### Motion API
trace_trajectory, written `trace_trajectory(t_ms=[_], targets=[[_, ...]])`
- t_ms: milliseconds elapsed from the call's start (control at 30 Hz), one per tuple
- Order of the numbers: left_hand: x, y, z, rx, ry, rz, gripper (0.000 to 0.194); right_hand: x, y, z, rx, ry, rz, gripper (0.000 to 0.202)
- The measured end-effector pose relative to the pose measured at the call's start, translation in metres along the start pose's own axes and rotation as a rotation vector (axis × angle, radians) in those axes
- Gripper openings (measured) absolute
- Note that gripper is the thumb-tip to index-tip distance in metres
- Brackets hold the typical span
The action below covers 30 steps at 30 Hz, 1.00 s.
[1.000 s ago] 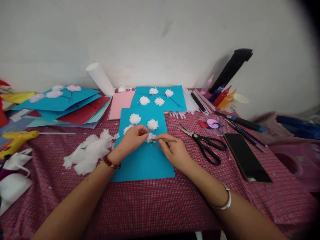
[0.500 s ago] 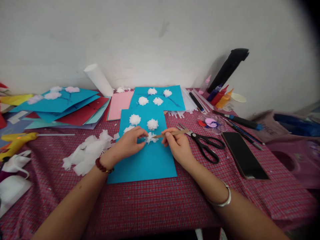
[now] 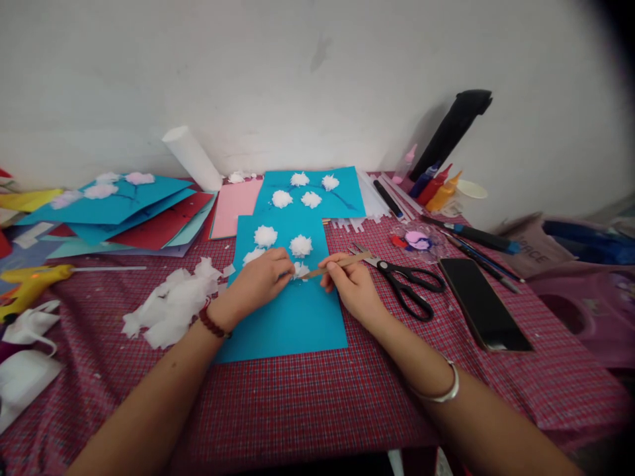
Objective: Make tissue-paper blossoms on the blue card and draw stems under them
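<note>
A blue sheet [image 3: 292, 324] lies in front of me with several white paper puffs on it, one of them a finished-looking round puff [image 3: 300, 246]. My right hand [image 3: 350, 285] holds a thin brown stick [image 3: 342, 262], its tip at the lowest white puff [image 3: 299, 270]. My left hand [image 3: 265, 281] has its fingers pinched together at the left side of that same puff and partly covers it. White tissue pieces [image 3: 173, 304] are heaped to the left of the sheet. Black-handled scissors [image 3: 409, 284] lie just right of my right hand.
Behind is another blue sheet [image 3: 332, 198] with white puffs. Stacked coloured papers [image 3: 163, 221] and a yellow glue gun [image 3: 37, 281] lie left. On the right are a phone [image 3: 483, 304], paint bottles [image 3: 444, 192] and brushes [image 3: 486, 261]. A white roll [image 3: 193, 158] leans against the wall.
My left hand has moved slightly right and its fingers have closed in at the lowest puff. The stick's tip has shifted a little down and left.
</note>
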<state>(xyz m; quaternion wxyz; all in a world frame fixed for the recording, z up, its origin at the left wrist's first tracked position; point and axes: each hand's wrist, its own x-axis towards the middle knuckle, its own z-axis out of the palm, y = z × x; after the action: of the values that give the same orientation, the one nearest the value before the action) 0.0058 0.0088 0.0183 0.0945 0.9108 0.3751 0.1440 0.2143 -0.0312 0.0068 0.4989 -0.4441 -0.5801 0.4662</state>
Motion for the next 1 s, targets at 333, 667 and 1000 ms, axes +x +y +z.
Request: trace_trajectory(t_ms=[333, 667, 1000], targets=[[0.008, -0.009, 0.011, -0.246, 0.041, -0.213, 0.013, 0.006, 0.01, 0.005, -0.016, -0.091, -0.006, 0.022], [-0.005, -0.009, -0.025, -0.507, 0.358, -0.469, 0.02, 0.013, 0.013, 0.008, 0.007, -0.028, 0.06, 0.023], [-0.083, -0.055, -0.111, -0.363, 0.393, -0.73, 0.014, 0.011, 0.013, 0.001, 0.263, 0.097, 0.176, 0.025]])
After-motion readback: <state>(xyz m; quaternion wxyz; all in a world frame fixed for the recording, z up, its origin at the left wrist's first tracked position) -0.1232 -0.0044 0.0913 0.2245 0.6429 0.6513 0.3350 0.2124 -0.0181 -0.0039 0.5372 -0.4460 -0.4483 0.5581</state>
